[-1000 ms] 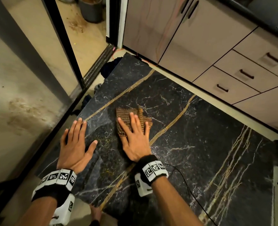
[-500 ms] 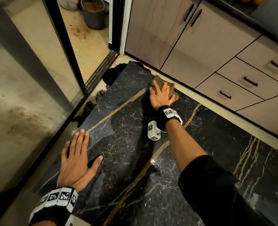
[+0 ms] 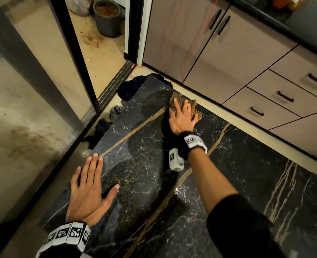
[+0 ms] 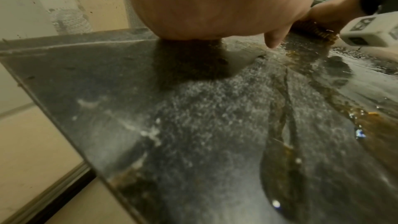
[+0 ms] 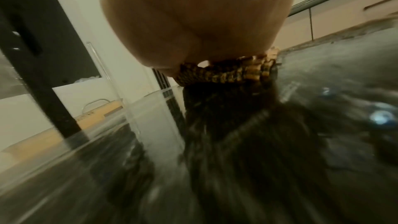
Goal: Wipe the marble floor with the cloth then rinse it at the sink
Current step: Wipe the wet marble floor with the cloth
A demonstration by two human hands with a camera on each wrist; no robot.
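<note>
Pressing flat with straight fingers, the brown cloth (image 3: 185, 107) is held on the marble floor (image 3: 144, 164) mid-frame by the right hand (image 3: 181, 118), while the left hand (image 3: 88, 192) is spread flat, lower left.

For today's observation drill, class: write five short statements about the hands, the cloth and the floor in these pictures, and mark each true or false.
1. The right hand presses a brown ribbed cloth onto the black gold-veined marble floor. True.
2. The left hand grips a second cloth. False: it lies flat on the marble, fingers straight, holding nothing.
3. The cloth sits near the slab's far edge, toward the beige cabinet drawers. True.
4. The cloth is being rinsed. False: it is on the floor.
5. A grey bucket stands beyond the black door frame. True.
</note>
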